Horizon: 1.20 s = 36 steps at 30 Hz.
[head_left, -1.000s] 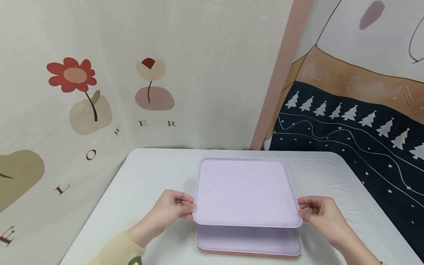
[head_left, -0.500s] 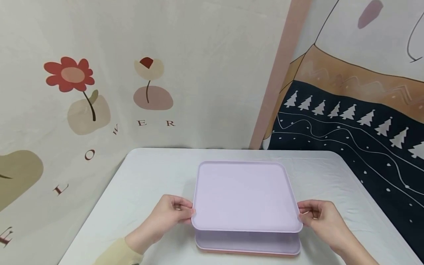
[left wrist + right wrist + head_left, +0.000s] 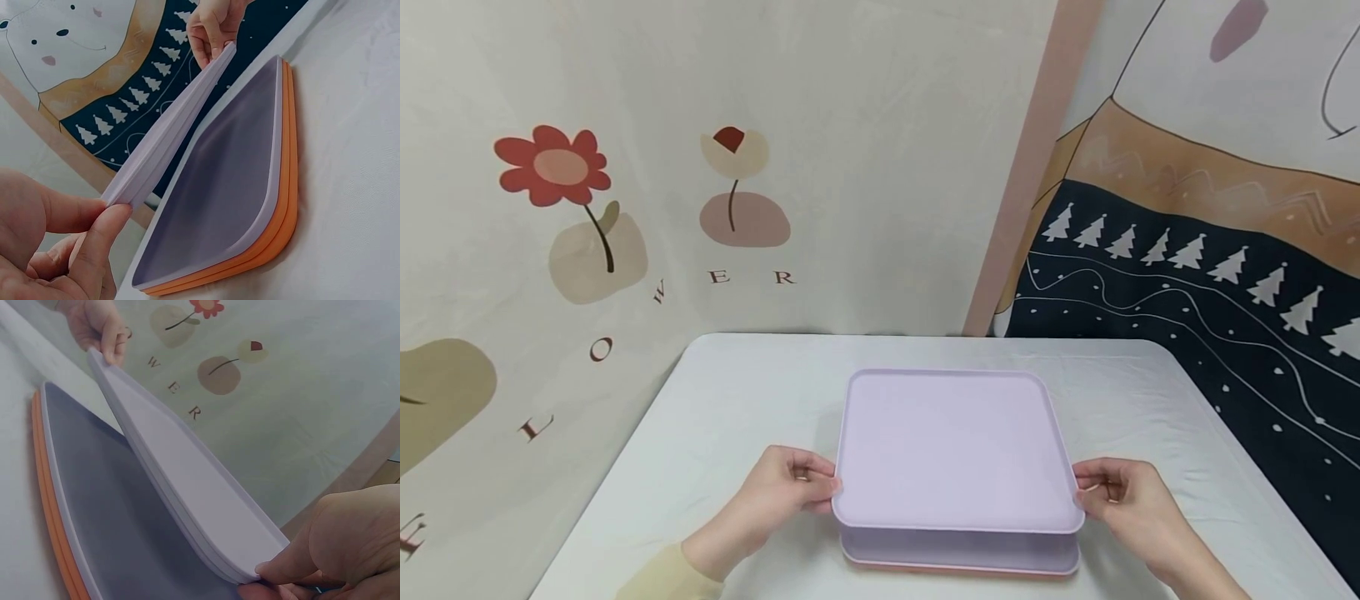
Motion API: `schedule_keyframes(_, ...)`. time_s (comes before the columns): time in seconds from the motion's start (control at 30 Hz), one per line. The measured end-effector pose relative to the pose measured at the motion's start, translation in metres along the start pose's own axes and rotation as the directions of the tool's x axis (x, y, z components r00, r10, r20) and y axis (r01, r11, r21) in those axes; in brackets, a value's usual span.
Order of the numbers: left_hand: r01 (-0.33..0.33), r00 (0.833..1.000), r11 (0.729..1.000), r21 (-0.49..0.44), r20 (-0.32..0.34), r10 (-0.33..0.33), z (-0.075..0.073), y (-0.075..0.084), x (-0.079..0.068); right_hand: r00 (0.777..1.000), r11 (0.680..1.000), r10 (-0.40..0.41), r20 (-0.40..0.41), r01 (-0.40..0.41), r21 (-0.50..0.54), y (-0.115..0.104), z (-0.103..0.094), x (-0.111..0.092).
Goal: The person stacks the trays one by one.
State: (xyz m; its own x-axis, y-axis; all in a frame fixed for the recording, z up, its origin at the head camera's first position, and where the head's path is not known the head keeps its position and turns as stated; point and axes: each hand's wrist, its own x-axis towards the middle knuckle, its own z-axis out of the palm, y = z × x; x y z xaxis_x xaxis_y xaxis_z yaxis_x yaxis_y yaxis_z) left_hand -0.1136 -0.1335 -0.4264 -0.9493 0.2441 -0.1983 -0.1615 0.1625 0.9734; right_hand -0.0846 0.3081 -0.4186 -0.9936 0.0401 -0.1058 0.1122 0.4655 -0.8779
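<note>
Lilac trays (image 3: 955, 450), apparently nested since their rims show layered edges in the wrist views, hang above the table between both hands. My left hand (image 3: 778, 492) pinches their left side with thumb and fingers. On the opposite side my right hand (image 3: 1131, 504) grips the rim the same way. Just beneath, apart from them, another lilac tray (image 3: 958, 550) lies on orange trays (image 3: 289, 212), partly hidden in the head view. Seen from the right wrist, the held trays (image 3: 181, 469) slant over the lower tray (image 3: 112, 487).
A white cloth covers the table (image 3: 760, 383). Behind it stands a pale wall hanging (image 3: 880, 167) with printed flowers and letters. To the right hangs a dark cloth (image 3: 1120, 292) with white trees.
Both hands have lowered the held lilac trays slightly and brought them nearer the person. Less of the lower tray shows in the head view. The grip is unchanged.
</note>
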Motion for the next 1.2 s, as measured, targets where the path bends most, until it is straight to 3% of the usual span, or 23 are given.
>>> schedule_keyframes(1.2, 0.034, 0.999, 0.999, 0.019, 0.015, -0.034, 0.011, -0.019, -0.001, 0.996, 0.996, 0.083, -0.016, -0.083, 0.016, 0.023, 0.006, -0.006)
